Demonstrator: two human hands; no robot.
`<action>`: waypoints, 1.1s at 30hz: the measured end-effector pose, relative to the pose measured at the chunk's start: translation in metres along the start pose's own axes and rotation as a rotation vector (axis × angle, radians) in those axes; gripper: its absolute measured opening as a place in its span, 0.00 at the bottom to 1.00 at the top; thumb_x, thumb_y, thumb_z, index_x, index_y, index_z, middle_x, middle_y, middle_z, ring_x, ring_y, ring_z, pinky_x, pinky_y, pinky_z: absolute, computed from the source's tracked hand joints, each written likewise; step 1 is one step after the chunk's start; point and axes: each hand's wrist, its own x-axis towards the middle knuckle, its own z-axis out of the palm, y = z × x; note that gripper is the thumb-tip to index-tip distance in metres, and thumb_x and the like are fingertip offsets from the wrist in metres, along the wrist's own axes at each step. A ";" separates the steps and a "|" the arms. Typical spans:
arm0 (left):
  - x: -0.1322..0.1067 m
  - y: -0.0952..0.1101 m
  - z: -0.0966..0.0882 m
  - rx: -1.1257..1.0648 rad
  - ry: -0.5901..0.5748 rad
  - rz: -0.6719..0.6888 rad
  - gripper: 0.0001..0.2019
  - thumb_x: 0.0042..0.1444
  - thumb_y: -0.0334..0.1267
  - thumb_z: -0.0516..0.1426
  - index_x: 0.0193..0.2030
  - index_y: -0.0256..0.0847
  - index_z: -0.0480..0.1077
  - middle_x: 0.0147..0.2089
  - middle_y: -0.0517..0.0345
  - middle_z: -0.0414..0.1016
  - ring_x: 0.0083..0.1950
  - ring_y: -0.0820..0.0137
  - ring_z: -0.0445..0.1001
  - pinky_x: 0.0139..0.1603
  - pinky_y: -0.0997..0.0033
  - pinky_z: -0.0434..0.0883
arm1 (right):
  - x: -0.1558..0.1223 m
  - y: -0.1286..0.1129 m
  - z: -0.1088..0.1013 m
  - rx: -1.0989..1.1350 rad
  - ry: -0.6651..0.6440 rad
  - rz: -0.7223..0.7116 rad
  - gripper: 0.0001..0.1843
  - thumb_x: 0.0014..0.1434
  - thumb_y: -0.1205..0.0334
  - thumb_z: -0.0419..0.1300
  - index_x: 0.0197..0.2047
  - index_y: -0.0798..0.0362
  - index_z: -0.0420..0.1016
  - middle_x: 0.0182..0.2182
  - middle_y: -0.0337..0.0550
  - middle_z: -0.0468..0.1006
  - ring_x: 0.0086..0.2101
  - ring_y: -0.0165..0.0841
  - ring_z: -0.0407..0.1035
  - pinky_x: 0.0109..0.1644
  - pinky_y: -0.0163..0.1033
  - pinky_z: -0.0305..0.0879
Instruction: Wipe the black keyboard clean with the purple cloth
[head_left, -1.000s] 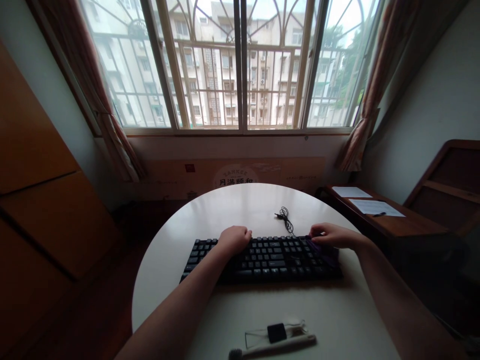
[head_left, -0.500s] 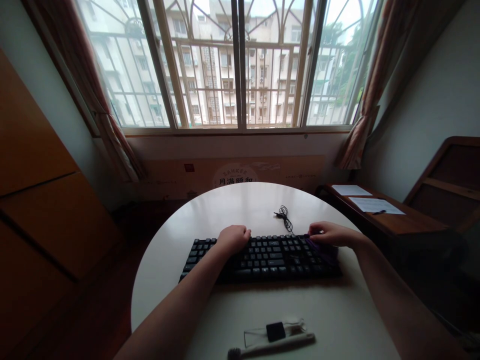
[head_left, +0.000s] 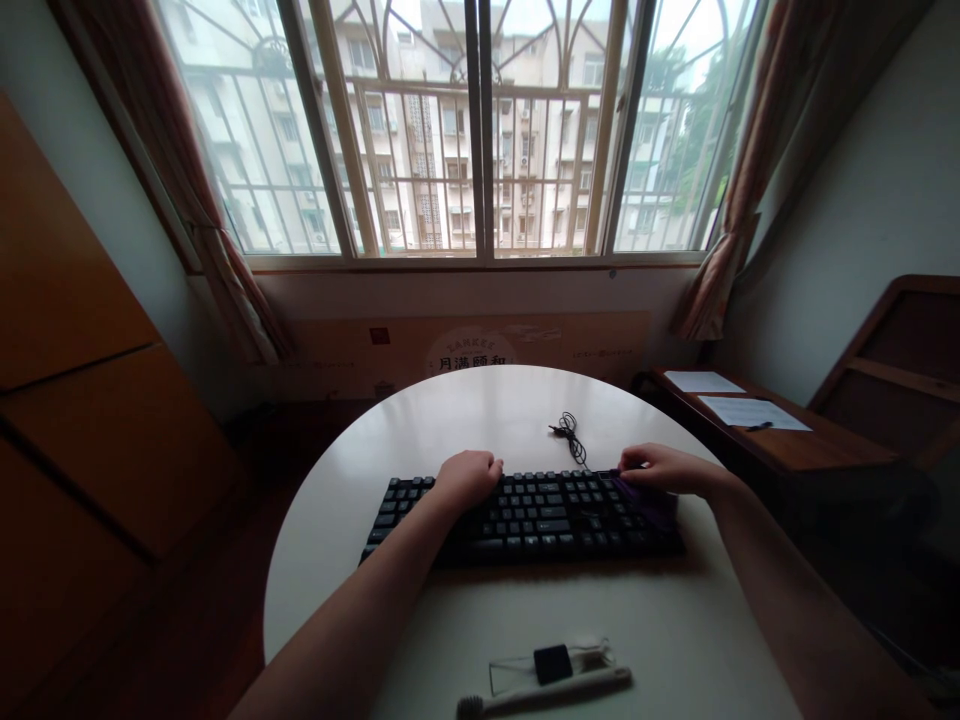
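A black keyboard lies across the round white table. My left hand is closed at its far edge, left of the middle, with the fingers curled down there and partly hidden. At the keyboard's right end, my right hand pinches a purple cloth that drapes over the keys. Behind the keyboard lies its coiled black cable. Nearer to me are a wire keycap puller with a black square grip and a pale-handled brush with a grey bristle head.
The round white table stands before a barred window. To the right, a low wooden table holds sheets of paper and a dark pen. A wooden cabinet is on the left. Curtains hang at both sides.
My right hand has shifted very slightly right at the cloth. My left hand stays in place on the keyboard.
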 end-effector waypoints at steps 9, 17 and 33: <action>0.000 -0.001 0.001 -0.002 0.001 0.007 0.23 0.61 0.49 0.41 0.38 0.43 0.74 0.42 0.50 0.77 0.44 0.60 0.72 0.41 0.65 0.66 | 0.001 0.001 0.000 -0.030 0.013 -0.010 0.22 0.52 0.43 0.57 0.34 0.57 0.75 0.34 0.49 0.77 0.35 0.38 0.69 0.36 0.38 0.63; 0.000 -0.001 0.002 0.008 0.013 0.018 0.23 0.61 0.49 0.41 0.37 0.43 0.74 0.41 0.50 0.77 0.42 0.60 0.73 0.39 0.65 0.67 | 0.002 0.002 0.000 -0.034 0.029 0.002 0.25 0.51 0.41 0.57 0.34 0.57 0.75 0.33 0.49 0.77 0.33 0.37 0.69 0.35 0.37 0.63; 0.000 -0.001 0.001 0.007 0.021 0.022 0.22 0.61 0.48 0.41 0.36 0.42 0.74 0.40 0.51 0.77 0.42 0.62 0.73 0.38 0.67 0.66 | 0.002 -0.001 0.000 -0.042 0.024 -0.001 0.24 0.52 0.42 0.56 0.33 0.57 0.74 0.32 0.48 0.76 0.32 0.36 0.68 0.33 0.36 0.62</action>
